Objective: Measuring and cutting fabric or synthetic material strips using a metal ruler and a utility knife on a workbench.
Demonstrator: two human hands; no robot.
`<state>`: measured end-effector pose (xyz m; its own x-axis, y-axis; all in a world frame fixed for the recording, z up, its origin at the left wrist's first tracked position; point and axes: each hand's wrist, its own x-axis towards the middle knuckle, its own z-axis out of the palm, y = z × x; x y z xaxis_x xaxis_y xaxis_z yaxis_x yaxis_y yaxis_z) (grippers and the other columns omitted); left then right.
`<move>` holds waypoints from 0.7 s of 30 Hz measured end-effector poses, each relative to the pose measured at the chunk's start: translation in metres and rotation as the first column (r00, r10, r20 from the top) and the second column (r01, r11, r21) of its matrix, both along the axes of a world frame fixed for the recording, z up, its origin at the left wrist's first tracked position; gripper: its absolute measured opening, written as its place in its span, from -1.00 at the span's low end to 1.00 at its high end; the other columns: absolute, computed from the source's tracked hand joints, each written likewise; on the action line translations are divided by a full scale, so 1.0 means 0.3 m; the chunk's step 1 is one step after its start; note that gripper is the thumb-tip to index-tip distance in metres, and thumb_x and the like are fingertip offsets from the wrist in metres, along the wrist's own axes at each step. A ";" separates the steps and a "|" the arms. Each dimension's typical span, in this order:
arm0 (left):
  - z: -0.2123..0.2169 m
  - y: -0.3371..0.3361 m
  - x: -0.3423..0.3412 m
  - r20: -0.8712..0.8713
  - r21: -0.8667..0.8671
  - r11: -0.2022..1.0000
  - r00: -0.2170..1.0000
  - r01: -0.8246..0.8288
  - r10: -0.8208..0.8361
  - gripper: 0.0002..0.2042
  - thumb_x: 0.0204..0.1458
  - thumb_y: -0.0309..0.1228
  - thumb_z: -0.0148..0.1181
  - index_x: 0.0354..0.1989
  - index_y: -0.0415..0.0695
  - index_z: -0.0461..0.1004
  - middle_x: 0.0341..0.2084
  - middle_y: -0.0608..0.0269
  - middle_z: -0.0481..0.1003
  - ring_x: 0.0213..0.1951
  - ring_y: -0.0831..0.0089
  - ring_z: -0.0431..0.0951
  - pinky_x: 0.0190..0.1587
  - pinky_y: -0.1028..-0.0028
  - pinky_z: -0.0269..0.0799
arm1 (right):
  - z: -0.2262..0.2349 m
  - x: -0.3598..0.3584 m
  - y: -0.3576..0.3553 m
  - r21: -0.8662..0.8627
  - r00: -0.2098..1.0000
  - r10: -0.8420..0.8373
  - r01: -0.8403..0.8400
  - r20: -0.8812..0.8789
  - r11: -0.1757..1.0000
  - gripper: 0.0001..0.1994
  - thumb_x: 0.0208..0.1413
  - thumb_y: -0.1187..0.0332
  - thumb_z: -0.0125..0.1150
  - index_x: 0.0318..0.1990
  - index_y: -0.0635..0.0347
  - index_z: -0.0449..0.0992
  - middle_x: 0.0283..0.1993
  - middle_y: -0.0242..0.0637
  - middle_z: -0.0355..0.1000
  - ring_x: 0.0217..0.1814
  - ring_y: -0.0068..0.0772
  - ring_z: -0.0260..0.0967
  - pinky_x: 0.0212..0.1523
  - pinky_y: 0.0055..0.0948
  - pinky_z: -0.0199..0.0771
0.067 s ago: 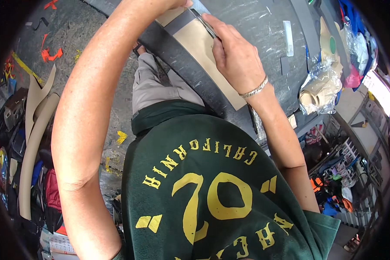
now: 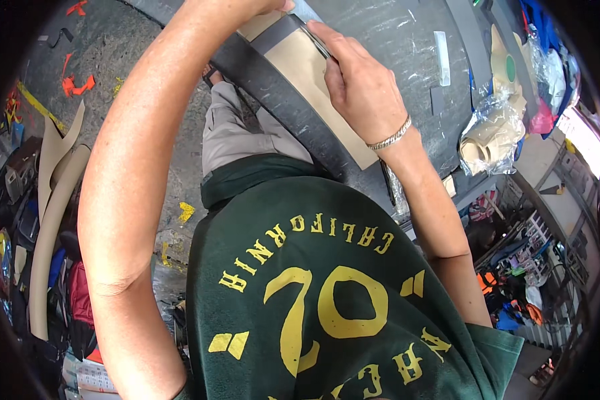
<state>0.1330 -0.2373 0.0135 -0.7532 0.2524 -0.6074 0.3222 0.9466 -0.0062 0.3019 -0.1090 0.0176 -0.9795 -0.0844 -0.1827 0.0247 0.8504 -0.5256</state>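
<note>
Nothing has shifted: my right hand [image 2: 360, 83] still pinches a thin metal blade [image 2: 317, 41] against the tan sheet [image 2: 313, 80]; my left hand's [image 2: 273, 5] grip I cannot tell.

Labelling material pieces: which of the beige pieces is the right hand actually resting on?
The flat beige sheet on the grey table's edge, crossed by a dark strip: the right hand lies on it. The other beige pieces stand on the floor at left or sit bagged at right.

The person wears a dark green T-shirt [image 2: 327, 300] with yellow lettering and numerals printed across it. Above the shirt's hem show grey-khaki trousers [image 2: 237, 133]. A silver chain bracelet [image 2: 389, 138] circles the right wrist; forearms are bare.
</note>
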 end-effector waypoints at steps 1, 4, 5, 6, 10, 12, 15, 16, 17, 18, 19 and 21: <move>-0.001 0.002 0.000 -0.013 -0.001 1.000 1.000 -0.006 0.006 0.03 0.00 0.06 0.46 0.40 -0.54 0.11 0.47 -0.51 -0.11 0.44 -0.53 0.00 0.38 -0.08 0.27 | -0.001 -0.001 0.001 0.003 1.000 0.010 -0.010 0.001 1.000 -0.46 0.21 0.55 0.08 0.35 -0.06 0.37 0.03 -0.11 0.51 -0.07 0.08 0.52 -0.07 -0.11 0.58; -0.002 0.010 0.001 -0.027 0.002 1.000 1.000 0.009 -0.008 0.02 0.01 0.06 0.46 0.40 -0.54 0.12 0.47 -0.53 -0.12 0.44 -0.53 0.00 0.39 -0.08 0.26 | -0.007 0.002 0.008 0.034 0.999 0.022 -0.021 -0.028 0.999 -0.42 0.18 0.58 0.08 0.37 -0.08 0.35 0.02 -0.12 0.51 -0.09 0.09 0.52 -0.10 -0.10 0.58; -0.001 0.018 0.001 -0.029 0.005 1.000 0.999 0.029 -0.029 0.02 0.01 0.06 0.45 0.40 -0.54 0.12 0.46 -0.54 -0.12 0.44 -0.53 0.00 0.39 -0.08 0.26 | -0.001 0.002 0.010 0.039 1.000 0.015 -0.014 -0.024 0.999 -0.42 0.18 0.58 0.08 0.37 -0.08 0.35 0.02 -0.12 0.51 -0.09 0.09 0.52 -0.10 -0.10 0.58; -0.001 0.012 0.002 -0.028 0.003 1.000 0.999 0.025 -0.024 0.02 0.01 0.06 0.45 0.40 -0.54 0.12 0.46 -0.54 -0.12 0.44 -0.53 0.00 0.39 -0.08 0.26 | 0.011 -0.003 0.002 0.045 1.000 0.018 -0.018 -0.002 0.999 -0.41 0.17 0.59 0.08 0.37 -0.08 0.34 0.01 -0.12 0.50 -0.09 0.09 0.52 -0.10 -0.09 0.58; -0.201 -0.215 -0.136 0.173 0.433 0.901 0.979 0.020 -0.105 0.03 0.02 0.07 0.44 0.40 -0.55 0.11 0.45 -0.57 -0.11 0.43 -0.56 0.02 0.38 -0.09 0.26 | 0.019 -0.012 -0.023 0.054 0.999 0.041 -0.041 -0.009 0.998 -0.38 0.15 0.60 0.08 0.38 -0.09 0.33 -0.03 -0.13 0.50 -0.10 0.11 0.52 -0.12 -0.08 0.59; -0.220 -0.202 -0.135 0.322 0.785 0.613 0.905 -0.090 -0.279 0.03 0.02 0.07 0.44 0.40 -0.56 0.10 0.45 -0.59 -0.10 0.42 -0.57 0.02 0.38 -0.09 0.27 | 0.010 -0.007 -0.016 0.062 0.999 0.036 -0.035 -0.009 0.997 -0.40 0.17 0.59 0.09 0.38 -0.08 0.32 -0.02 -0.12 0.50 -0.09 0.12 0.52 -0.12 -0.08 0.60; -0.011 0.003 0.005 -0.034 -0.008 0.999 0.998 0.046 -0.046 0.03 0.03 0.08 0.43 0.39 -0.58 0.11 0.44 -0.62 -0.10 0.41 -0.59 0.04 0.36 -0.12 0.28 | 0.019 -0.013 -0.018 0.074 0.999 0.046 -0.043 -0.030 0.996 -0.43 0.21 0.55 0.09 0.39 -0.08 0.31 -0.01 -0.11 0.50 -0.08 0.13 0.53 -0.11 -0.06 0.60; -0.011 0.000 0.004 -0.039 -0.013 0.998 0.997 0.063 -0.064 0.03 0.03 0.08 0.43 0.39 -0.58 0.11 0.43 -0.63 -0.10 0.41 -0.59 0.04 0.36 -0.13 0.28 | 0.026 -0.018 -0.024 0.076 0.996 0.068 -0.064 -0.051 0.995 -0.44 0.24 0.53 0.09 0.39 -0.09 0.31 -0.01 -0.10 0.50 -0.08 0.14 0.53 -0.10 -0.06 0.61; -0.011 -0.003 0.004 -0.044 -0.018 0.996 0.996 0.082 -0.082 0.03 0.04 0.08 0.42 0.39 -0.59 0.11 0.43 -0.64 -0.10 0.41 -0.59 0.04 0.36 -0.15 0.28 | 0.031 -0.018 -0.028 0.075 0.996 0.070 -0.066 -0.050 0.995 -0.44 0.24 0.53 0.09 0.39 -0.09 0.31 -0.01 -0.10 0.50 -0.08 0.14 0.53 -0.10 -0.06 0.61; -0.006 0.000 0.004 -0.043 -0.016 0.996 0.996 0.083 -0.084 0.03 0.04 0.08 0.42 0.39 -0.59 0.11 0.43 -0.64 -0.10 0.41 -0.59 0.04 0.36 -0.15 0.28 | 0.035 -0.018 -0.029 0.097 0.997 0.067 -0.063 -0.038 0.993 -0.46 0.25 0.51 0.08 0.39 -0.09 0.30 0.00 -0.08 0.50 -0.08 0.15 0.53 -0.09 -0.05 0.61; 0.002 0.005 0.004 -0.038 -0.010 0.997 0.996 0.080 -0.080 0.03 0.04 0.09 0.42 0.39 -0.59 0.11 0.43 -0.63 -0.10 0.41 -0.59 0.04 0.36 -0.15 0.27 | 0.039 -0.018 -0.028 0.121 0.998 0.062 -0.059 -0.026 0.991 -0.47 0.26 0.50 0.08 0.39 -0.09 0.30 0.00 -0.07 0.50 -0.08 0.15 0.53 -0.08 -0.04 0.62; 0.005 0.018 0.004 -0.033 0.001 0.996 0.996 0.084 -0.084 0.03 0.04 0.09 0.41 0.39 -0.59 0.11 0.43 -0.62 -0.10 0.41 -0.59 0.04 0.36 -0.15 0.27 | 0.041 -0.022 -0.021 0.156 0.997 0.072 -0.066 -0.031 0.985 -0.47 0.26 0.50 0.09 0.38 -0.09 0.29 0.01 -0.07 0.50 -0.07 0.16 0.53 -0.08 -0.03 0.62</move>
<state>0.1344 -0.2319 0.0149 -0.7487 0.3176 -0.5818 0.4006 0.9161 -0.0155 0.2952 -0.1153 0.0300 -0.9785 -0.1255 -0.1637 -0.0534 0.9206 -0.3867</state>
